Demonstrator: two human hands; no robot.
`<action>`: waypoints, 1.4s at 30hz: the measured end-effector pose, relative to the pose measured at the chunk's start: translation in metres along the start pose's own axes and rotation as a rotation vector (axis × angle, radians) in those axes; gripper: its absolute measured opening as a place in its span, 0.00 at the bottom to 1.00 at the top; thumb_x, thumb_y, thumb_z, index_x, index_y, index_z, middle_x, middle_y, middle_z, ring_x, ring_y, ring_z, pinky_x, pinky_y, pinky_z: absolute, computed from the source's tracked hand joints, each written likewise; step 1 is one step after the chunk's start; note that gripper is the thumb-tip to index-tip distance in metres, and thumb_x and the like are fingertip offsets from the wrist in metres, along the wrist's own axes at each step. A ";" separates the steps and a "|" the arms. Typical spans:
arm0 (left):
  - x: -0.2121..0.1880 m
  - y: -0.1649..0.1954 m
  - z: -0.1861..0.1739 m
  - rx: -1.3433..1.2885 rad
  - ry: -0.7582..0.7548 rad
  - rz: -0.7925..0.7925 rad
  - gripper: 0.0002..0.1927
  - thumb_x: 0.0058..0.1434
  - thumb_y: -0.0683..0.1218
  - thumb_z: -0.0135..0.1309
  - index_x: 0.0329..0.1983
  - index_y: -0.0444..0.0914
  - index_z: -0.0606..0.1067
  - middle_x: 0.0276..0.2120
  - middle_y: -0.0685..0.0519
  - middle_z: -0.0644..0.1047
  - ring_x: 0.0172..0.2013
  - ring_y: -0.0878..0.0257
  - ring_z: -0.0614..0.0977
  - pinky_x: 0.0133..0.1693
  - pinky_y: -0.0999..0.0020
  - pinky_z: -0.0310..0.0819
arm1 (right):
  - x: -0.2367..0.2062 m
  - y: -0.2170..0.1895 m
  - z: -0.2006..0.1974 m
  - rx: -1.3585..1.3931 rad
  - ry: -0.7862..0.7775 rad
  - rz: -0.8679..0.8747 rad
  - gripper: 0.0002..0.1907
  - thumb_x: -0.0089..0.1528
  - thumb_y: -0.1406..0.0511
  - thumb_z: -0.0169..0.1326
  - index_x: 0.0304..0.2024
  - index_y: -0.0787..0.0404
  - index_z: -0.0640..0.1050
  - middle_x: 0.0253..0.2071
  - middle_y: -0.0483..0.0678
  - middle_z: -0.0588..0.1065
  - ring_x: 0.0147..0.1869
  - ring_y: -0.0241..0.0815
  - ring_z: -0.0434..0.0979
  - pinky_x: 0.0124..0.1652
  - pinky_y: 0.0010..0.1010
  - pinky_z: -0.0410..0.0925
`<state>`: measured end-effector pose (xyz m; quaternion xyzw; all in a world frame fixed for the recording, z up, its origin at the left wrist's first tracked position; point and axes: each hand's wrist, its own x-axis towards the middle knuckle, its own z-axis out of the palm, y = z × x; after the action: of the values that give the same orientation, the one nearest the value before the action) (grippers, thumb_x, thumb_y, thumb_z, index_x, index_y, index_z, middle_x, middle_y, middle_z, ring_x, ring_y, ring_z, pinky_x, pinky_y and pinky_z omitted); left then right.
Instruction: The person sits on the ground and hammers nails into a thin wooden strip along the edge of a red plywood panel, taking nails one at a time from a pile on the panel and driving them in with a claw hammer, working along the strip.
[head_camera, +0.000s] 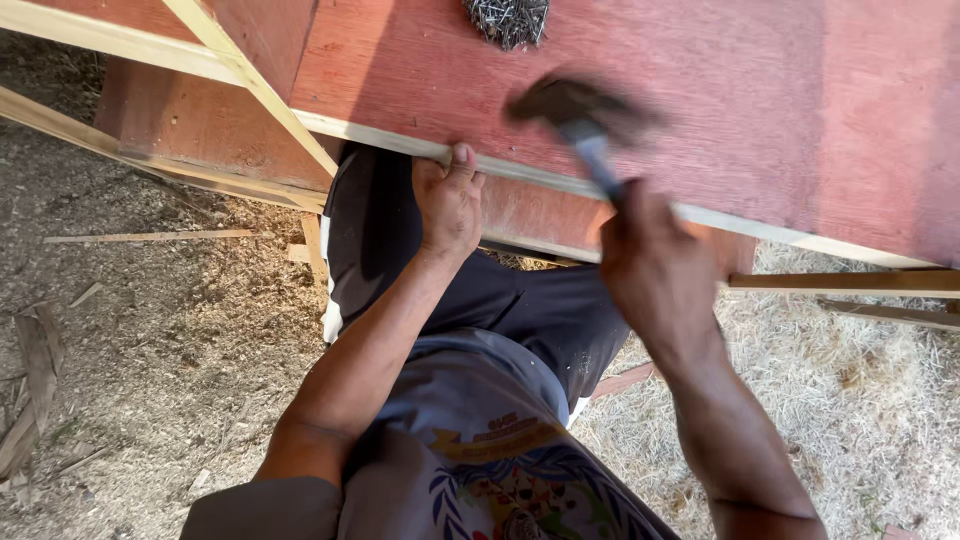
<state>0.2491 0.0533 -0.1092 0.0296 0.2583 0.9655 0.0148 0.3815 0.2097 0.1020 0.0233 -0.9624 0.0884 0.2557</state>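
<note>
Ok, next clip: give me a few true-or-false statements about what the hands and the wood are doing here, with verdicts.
1. The right hand grips a hammer. True.
2. The left hand holds a saw. False: it rests on the pale wooden strip along the edge of the red board, thumb on top.
3. A pile of nails lies on the red board near the top of the picture. True.
4. The hammer's head is sharp and motionless. False: it is blurred, as if mid-swing.
5. The ground is bare concrete. False: it is covered with sawdust, wood scraps and dry straw.
</note>
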 end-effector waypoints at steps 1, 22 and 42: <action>0.000 0.000 0.001 -0.015 -0.019 0.013 0.14 0.75 0.43 0.60 0.56 0.38 0.67 0.46 0.55 0.72 0.49 0.63 0.73 0.58 0.52 0.69 | -0.001 0.001 0.001 -0.026 -0.099 -0.008 0.09 0.67 0.71 0.57 0.44 0.63 0.69 0.30 0.54 0.73 0.23 0.54 0.73 0.22 0.43 0.65; 0.013 0.061 -0.011 -0.143 0.078 -0.008 0.28 0.60 0.58 0.56 0.57 0.38 0.66 0.46 0.54 0.77 0.53 0.62 0.79 0.61 0.51 0.70 | 0.037 -0.035 -0.029 0.188 0.124 0.052 0.06 0.74 0.73 0.55 0.48 0.62 0.70 0.28 0.50 0.71 0.26 0.42 0.75 0.28 0.35 0.67; 0.030 0.066 -0.028 -0.047 0.064 0.128 0.24 0.73 0.47 0.54 0.66 0.38 0.61 0.53 0.52 0.71 0.56 0.59 0.75 0.65 0.47 0.70 | 0.048 -0.071 0.012 0.072 -0.094 -0.098 0.12 0.67 0.71 0.57 0.51 0.64 0.72 0.30 0.55 0.72 0.25 0.54 0.74 0.24 0.46 0.67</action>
<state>0.2168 -0.0165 -0.0989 0.0148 0.2335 0.9707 -0.0548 0.3402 0.1379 0.1264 0.0836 -0.9673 0.1094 0.2131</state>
